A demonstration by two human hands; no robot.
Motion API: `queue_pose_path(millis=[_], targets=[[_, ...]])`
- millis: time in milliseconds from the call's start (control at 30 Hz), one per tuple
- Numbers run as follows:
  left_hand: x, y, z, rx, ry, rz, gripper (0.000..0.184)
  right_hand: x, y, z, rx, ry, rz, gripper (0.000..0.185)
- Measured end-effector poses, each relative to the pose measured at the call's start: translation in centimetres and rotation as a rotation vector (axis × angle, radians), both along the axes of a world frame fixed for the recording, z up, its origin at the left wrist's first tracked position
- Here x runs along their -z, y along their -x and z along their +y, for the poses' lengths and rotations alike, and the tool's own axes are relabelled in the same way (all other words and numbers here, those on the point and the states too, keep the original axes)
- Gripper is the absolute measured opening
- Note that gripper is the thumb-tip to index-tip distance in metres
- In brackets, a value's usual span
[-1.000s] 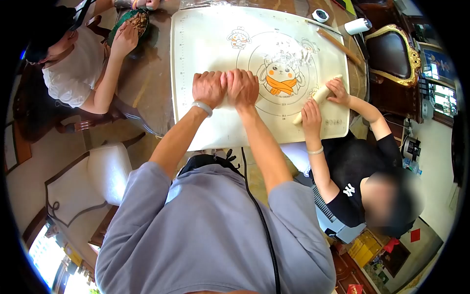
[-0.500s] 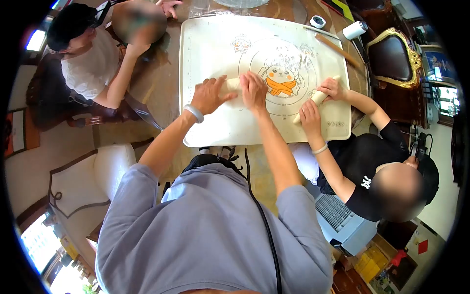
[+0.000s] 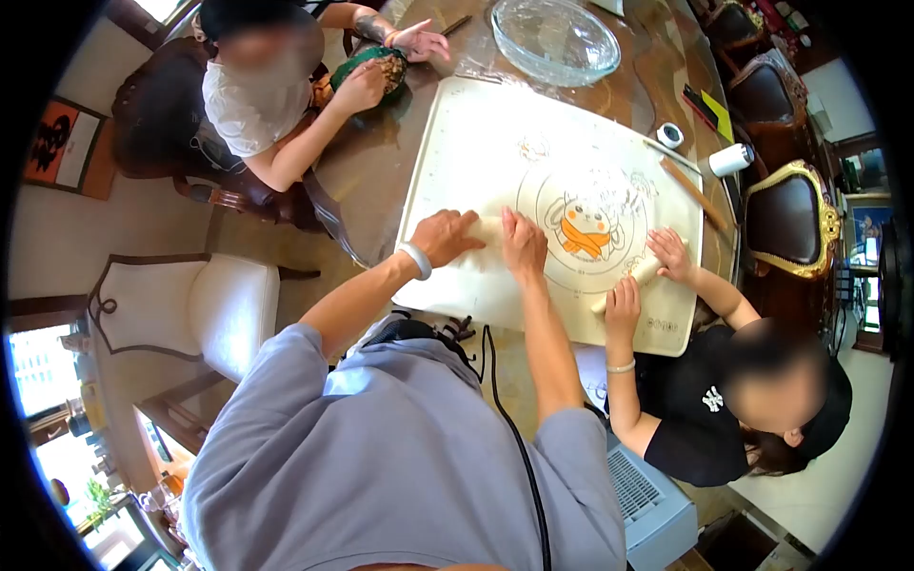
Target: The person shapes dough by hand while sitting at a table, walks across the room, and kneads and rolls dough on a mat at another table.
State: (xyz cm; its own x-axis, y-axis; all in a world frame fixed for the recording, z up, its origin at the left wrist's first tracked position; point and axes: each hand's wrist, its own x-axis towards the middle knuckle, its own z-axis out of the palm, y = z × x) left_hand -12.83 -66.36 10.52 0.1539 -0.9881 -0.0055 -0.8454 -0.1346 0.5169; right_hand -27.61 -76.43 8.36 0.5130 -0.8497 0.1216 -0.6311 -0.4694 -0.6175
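Observation:
A pale roll of dough (image 3: 488, 232) lies on the white printed mat (image 3: 457, 114), between my two hands. My left hand (image 3: 444, 238), with a pale bangle at the wrist, curls over the dough's left end. At its other end, the closed fingers of my right hand (image 3: 525, 244) grip the dough. Parts of the roll are hidden under my fingers. On the same mat to the right, a co-worker's hands rest on a second dough roll (image 3: 645, 270).
A glass bowl (image 3: 557, 48) stands beyond the mat. Near the right edge lie a wooden stick (image 3: 695, 193), a white cylinder (image 3: 731, 160) and a small round white object (image 3: 670, 135). At far left, another person holds a green container (image 3: 386, 81) with brown contents.
The view has turned, so the mat appears lower, tilted and further right. My hands stay at the dough. The right co-worker's upper hand now lies flatter, with its fingers spread.

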Motion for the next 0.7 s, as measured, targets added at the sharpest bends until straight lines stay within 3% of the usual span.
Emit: queue_pose_path(millis=[167, 200, 300, 367, 433, 533, 700], targets=[[-0.9, -2.5, 0.5, 0.100, -0.016, 0.037, 0.048, -0.3, -1.0, 1.6, 0.074, -0.084, 0.028, 0.039], [-1.2, -3.1, 0.0, 0.128, -0.120, 0.046, 0.054, -0.2, -1.1, 1.9, 0.106, -0.075, 0.051, 0.036], [0.6, -3.9, -0.5, 0.202, -0.089, -0.004, 0.065, 0.2, -2.0, 2.6, 0.198, 0.009, 0.071, 0.029], [-1.6, -3.9, 0.5, 0.233, -0.072, -0.165, 0.076, 0.1, -2.6, 3.8, 0.237, 0.116, 0.036, 0.026], [-0.2, -4.4, 0.5, 0.224, 0.192, -0.226, 0.068, 0.2, -3.2, 4.9, 0.197, 0.289, 0.107, 0.026], [1.1, -4.4, 0.1, 0.370, 0.199, -0.022, 0.057, 0.4, -3.8, 6.3, 0.188, 0.367, 0.084, 0.026], [1.7, -4.3, 0.3, 0.307, 0.285, -0.004, 0.045, 0.2, -4.5, 6.7, 0.246, 0.389, 0.131, 0.022]])
